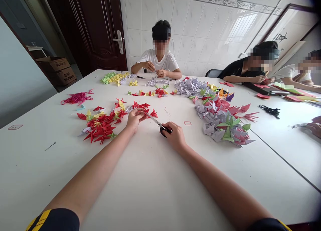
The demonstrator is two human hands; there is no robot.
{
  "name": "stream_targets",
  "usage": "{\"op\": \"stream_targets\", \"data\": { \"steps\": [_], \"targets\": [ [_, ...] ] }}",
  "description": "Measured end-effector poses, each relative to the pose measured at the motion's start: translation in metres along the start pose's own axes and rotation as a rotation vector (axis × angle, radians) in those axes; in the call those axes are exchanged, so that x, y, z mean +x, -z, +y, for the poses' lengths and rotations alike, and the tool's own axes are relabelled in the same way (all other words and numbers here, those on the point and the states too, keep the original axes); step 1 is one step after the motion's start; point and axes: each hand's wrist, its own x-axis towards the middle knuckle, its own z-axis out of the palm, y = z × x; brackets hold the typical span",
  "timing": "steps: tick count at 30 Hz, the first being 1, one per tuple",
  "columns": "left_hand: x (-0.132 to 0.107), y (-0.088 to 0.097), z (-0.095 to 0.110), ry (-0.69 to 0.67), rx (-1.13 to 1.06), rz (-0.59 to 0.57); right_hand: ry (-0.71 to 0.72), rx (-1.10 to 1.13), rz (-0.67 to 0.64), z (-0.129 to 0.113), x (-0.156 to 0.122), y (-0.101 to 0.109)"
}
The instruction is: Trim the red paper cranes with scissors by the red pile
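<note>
My right hand point(175, 134) is closed round the black handles of a pair of scissors point(158, 123), whose blades point up and left toward my left hand point(135, 117). My left hand is pinched shut on something small and hidden, right at the blade tips and beside a red paper crane point(152, 113). A string of red, yellow and pale paper cranes point(101, 124) lies just left of my left hand on the white table point(150, 184).
A long heap of grey, pink and green cranes point(220, 119) lies to the right. More cranes point(150, 92) and a red cord bundle point(77, 98) lie farther back. One person sits across the table, two others at the far right with coloured paper point(288, 90). A dark door point(100, 26) stands behind.
</note>
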Motion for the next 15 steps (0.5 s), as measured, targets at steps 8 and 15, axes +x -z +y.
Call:
{"op": "stream_targets", "data": {
  "steps": [8,15],
  "targets": [
    [-0.0014,-0.0015,0.0015,0.013,-0.014,0.01,-0.026,0.05,0.001,-0.0007,-0.0012,-0.0016],
    [-0.0021,-0.0021,0.0022,0.015,0.011,0.002,-0.094,0.172,-0.021,0.0012,-0.0016,-0.0038]
  ]
}}
